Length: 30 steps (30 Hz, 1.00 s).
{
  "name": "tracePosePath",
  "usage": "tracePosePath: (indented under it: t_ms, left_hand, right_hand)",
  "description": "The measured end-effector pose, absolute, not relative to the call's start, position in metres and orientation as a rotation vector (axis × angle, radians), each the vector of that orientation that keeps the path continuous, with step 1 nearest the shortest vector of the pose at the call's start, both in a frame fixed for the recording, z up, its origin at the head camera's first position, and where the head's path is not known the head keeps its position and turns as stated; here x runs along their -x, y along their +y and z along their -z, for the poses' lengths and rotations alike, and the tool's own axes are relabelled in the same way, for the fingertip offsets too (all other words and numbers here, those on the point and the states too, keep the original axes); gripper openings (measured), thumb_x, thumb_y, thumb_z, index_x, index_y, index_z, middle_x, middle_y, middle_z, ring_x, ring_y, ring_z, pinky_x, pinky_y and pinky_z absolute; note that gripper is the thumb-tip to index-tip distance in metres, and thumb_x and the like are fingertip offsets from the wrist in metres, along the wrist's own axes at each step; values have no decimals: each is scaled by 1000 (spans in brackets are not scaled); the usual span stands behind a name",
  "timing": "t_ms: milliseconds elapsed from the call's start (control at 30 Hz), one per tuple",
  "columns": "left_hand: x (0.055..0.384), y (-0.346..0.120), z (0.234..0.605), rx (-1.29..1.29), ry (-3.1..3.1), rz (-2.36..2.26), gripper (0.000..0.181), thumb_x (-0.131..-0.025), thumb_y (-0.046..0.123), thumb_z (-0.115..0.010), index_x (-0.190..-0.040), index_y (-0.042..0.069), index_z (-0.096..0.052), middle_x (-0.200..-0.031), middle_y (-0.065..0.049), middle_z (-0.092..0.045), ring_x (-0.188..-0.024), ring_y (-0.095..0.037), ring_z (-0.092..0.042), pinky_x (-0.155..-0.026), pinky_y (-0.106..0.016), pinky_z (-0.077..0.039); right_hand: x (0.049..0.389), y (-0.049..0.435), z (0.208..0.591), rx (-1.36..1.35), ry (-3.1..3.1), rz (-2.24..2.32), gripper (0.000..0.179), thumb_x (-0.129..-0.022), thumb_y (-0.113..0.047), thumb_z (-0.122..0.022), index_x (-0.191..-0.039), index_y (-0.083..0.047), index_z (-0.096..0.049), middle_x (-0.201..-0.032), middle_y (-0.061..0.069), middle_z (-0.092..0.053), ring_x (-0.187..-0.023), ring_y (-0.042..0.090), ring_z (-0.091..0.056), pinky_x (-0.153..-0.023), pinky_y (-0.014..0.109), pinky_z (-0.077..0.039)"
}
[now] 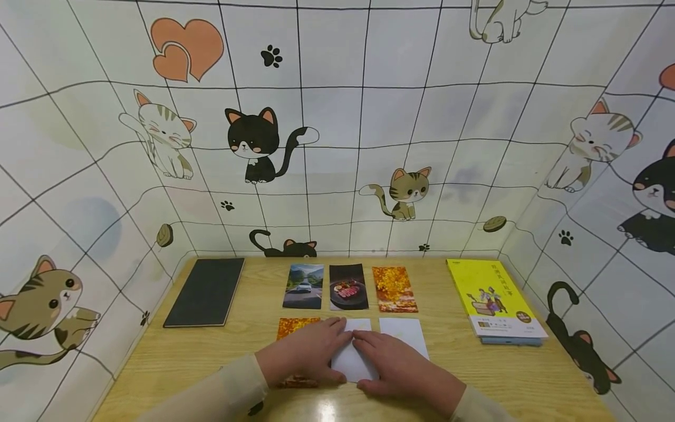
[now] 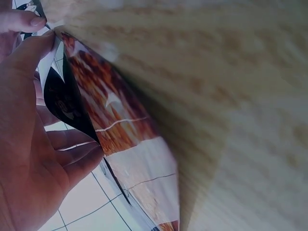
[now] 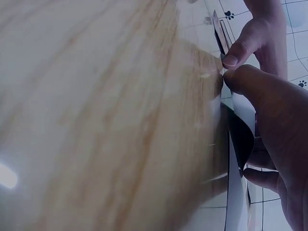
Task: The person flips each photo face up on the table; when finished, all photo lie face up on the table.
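Note:
In the head view a white-backed card (image 1: 354, 362) lies between both hands in the front row. My left hand (image 1: 311, 350) holds its left side and my right hand (image 1: 398, 364) its right side, thumbs at the near edge. Both wrist views show this card bowed up between thumb and fingers, its underside (image 2: 67, 103) dark. Left of it an orange autumn-leaf card (image 1: 296, 326) is partly hidden beneath the left hand. On the right a second white card (image 1: 406, 335) lies flat, its lower part behind the right hand.
Behind lie three picture cards: a car on a road (image 1: 303, 286), a plate of food (image 1: 348, 287) and a yellow autumn tree (image 1: 395, 289). A black notebook (image 1: 204, 292) lies at the left, a yellow book (image 1: 495, 298) over a blue one at the right. Cat-print cloth surrounds the wooden table (image 1: 158, 375).

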<state>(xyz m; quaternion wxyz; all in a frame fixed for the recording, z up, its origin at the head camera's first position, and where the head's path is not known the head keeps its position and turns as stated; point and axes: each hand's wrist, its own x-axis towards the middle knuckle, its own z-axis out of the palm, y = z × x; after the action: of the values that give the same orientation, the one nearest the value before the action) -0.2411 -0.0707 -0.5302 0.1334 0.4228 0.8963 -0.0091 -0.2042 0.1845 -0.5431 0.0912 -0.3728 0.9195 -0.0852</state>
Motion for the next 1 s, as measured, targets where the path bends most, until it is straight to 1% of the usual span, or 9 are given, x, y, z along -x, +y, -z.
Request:
tracePosePath:
  t_ms: [133,400,533,667,767,867,1000]
  left_hand:
    - [241,-70,528,-1221,2596,13,97,-94,82,-68,-169,24,-47,-173,-11,-43,-156,-33,-47,-121,-49,-47]
    - [243,-70,530,-1205,2606,-35,94,-93,80,-71,-166,26,-50,-171,-10,-46,-154,-33,-49,-119,-50,-49]
    - [247,-76,530,-1219,2577,-96,95,-90,79,-75,-166,28,-51,-173,-8,-44,-157,-32,-46,-121,-50,-47]
    - [253,-84,528,-1226,2521,-146,99,-85,78,-82,-167,32,-50,-177,-3,-38,-161,-28,-39,-123,-49,-44]
    - [257,-90,526,-1239,2490,-152,101,-82,76,-85,-167,36,-48,-178,1,-34,-162,-26,-38,-124,-49,-43]
    - [260,-93,526,-1251,2479,-164,97,-83,74,-87,-166,40,-50,-178,3,-35,-161,-24,-40,-124,-49,-44]
    - [261,-94,527,-1269,2479,-202,86,-86,70,-86,-162,43,-55,-175,7,-40,-160,-22,-42,-123,-49,-44]
  right_hand:
    - [204,185,542,1123,2729,252,88,-99,-67,-71,-165,-14,-49,-170,4,-48,-151,25,-52,-121,50,-47]
    - [201,186,536,1180,2731,215,83,-97,-50,-77,-165,-11,-49,-169,4,-49,-149,24,-55,-119,49,-49]
    - [201,187,536,1195,2730,210,79,-97,-47,-78,-162,-11,-52,-168,4,-51,-149,25,-54,-119,49,-49]
    - [200,189,537,1223,2740,210,75,-97,-46,-77,-159,-10,-55,-166,5,-53,-150,26,-54,-119,48,-49]
    - [199,189,537,1224,2741,211,75,-97,-46,-77,-159,-10,-55,-166,6,-53,-150,26,-54,-119,48,-49]
    - [199,189,537,1215,2735,220,75,-97,-47,-77,-159,-11,-55,-166,6,-53,-150,26,-55,-119,49,-49]
    - [199,189,537,1185,2717,245,76,-97,-49,-77,-160,-12,-55,-168,5,-51,-151,26,-54,-120,49,-48]
